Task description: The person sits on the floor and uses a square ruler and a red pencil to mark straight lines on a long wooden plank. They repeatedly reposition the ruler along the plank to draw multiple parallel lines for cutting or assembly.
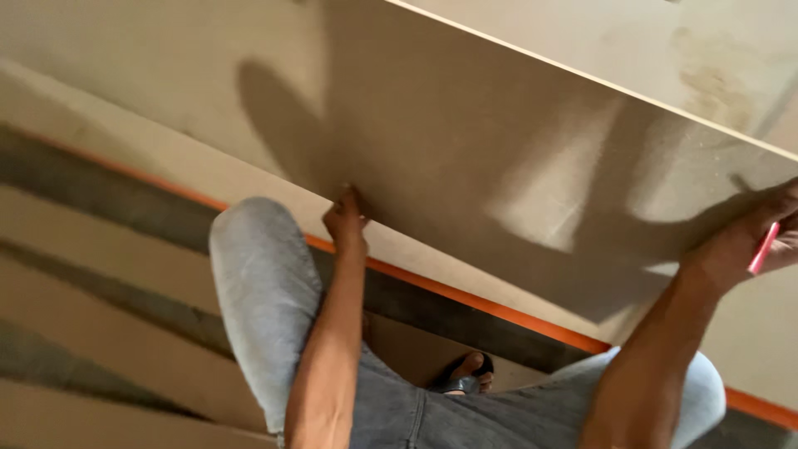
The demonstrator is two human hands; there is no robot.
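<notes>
A large pale board [465, 158] fills the view from eleven to three o'clock, tilted above stacked orange-edged panels [432, 287]. The left hand [345, 220] hooks curled fingers on its lower edge at centre; the right hand [748, 241] at three o'clock props the same edge, a pink pencil [763, 248] pinched in its fingers. With so little purchase, the board could likely slip toward the sandalled foot [467, 374] at six.

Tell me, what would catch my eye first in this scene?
A big pale board fills the upper middle of the view, gripped at its lower edge by the left hand and at its right side by the right hand, which also holds a slim pink marker. Below, knees in light blue jeans bend over a bright orange strip running diagonally, with a sandalled foot between them.
</notes>
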